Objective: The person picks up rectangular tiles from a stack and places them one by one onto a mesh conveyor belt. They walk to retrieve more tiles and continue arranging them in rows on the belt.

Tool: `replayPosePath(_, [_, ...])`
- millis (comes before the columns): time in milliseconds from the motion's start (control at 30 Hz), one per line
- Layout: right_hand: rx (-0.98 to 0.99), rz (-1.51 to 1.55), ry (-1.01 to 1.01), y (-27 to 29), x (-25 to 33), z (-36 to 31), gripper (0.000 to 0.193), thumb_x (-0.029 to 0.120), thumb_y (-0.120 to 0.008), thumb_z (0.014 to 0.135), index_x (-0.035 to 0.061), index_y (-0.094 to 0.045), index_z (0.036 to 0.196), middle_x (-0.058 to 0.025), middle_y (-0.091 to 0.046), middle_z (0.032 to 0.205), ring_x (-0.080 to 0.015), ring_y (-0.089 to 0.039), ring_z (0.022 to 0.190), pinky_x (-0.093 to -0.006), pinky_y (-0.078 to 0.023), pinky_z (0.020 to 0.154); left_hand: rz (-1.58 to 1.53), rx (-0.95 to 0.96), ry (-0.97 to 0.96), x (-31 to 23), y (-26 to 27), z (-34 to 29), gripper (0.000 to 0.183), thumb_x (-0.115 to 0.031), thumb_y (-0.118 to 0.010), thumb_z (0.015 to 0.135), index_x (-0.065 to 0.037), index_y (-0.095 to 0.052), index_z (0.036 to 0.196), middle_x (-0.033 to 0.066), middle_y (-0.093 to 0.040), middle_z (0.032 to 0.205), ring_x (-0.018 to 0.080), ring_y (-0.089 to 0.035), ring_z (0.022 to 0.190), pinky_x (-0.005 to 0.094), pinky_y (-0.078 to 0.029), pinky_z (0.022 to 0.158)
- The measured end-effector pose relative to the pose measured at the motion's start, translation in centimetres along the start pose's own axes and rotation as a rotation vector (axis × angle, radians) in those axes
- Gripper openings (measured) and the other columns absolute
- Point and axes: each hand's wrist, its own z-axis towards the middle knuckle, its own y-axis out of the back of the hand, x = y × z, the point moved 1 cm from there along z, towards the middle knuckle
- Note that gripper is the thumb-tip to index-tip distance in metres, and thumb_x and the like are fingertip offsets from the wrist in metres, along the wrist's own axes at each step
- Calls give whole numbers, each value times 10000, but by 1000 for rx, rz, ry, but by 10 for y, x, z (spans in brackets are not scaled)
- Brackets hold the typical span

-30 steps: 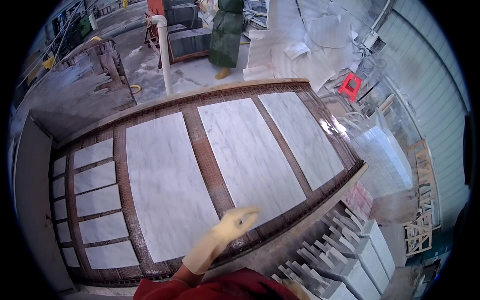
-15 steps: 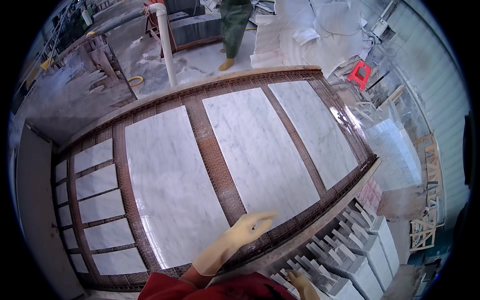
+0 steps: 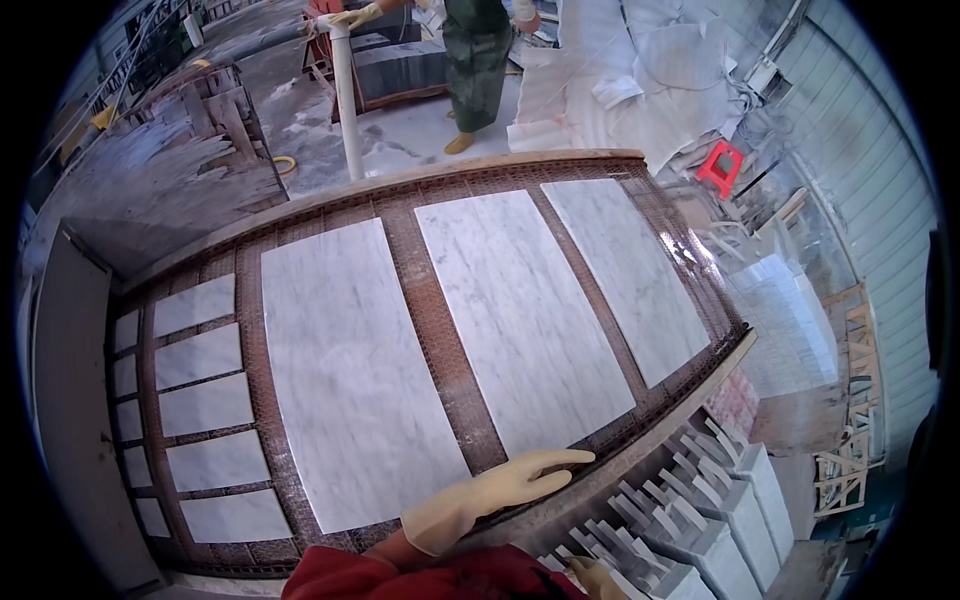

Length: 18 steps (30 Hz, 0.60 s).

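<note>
My left hand, in a cream rubber glove, reaches over the near rail of a brown mesh bed with its fingers stretched out and nothing in them. Beside it lies a large grey-veined white marble slab. A second slab and a third slab lie farther right. Low at the picture's edge, my gloved right hand is beside thin pale strips that stick up among stacked stone tiles. Its fingers are mostly hidden, so any grip cannot be made out.
Several smaller white tiles lie in rows on the left of the bed. A grey panel closes its left end. Beyond the far rail a person in a green apron stands by a white pipe. A red stool stands at right.
The slabs appear slightly lower in the picture. My left hand has moved right and down to the near rail; my right hand has dropped lower. The co-worker's gloved hand now shows at the pipe.
</note>
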Motion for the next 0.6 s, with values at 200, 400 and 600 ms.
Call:
replayPosePath(200, [-2, 18, 54, -6, 1, -11, 441, 325, -541, 1105, 61, -658, 1439, -104, -797, 1148, -205, -743, 1064, -339, -549, 980, 137, 45, -123, 8, -15, -5, 397, -215, -541, 1138, -60, -589, 1501, 189, -438, 1674, 288, -304, 1604, 435, -267, 1296])
replayPosePath(400, [-18, 66, 128, -6, -8, 5, 452, 356, -581, 1074, 24, -709, 1351, -112, -794, 1118, -192, -742, 995, -334, -572, 878, -139, -101, 69, 2, -29, -21, 378, -328, -585, 1126, 1, -719, 1255, 137, -635, 1478, 224, -558, 1400, 356, -395, 1208])
replayPosePath(600, [-6, 73, 76, -14, -42, 31, 475, 347, -577, 1105, 31, -646, 1452, -142, -782, 1202, -216, -745, 1064, -326, -571, 919, -171, -13, 146, 8, -24, -37, 440, -353, -532, 1147, 13, -763, 1072, 119, -726, 1333, 228, -609, 1330, 370, -441, 1167])
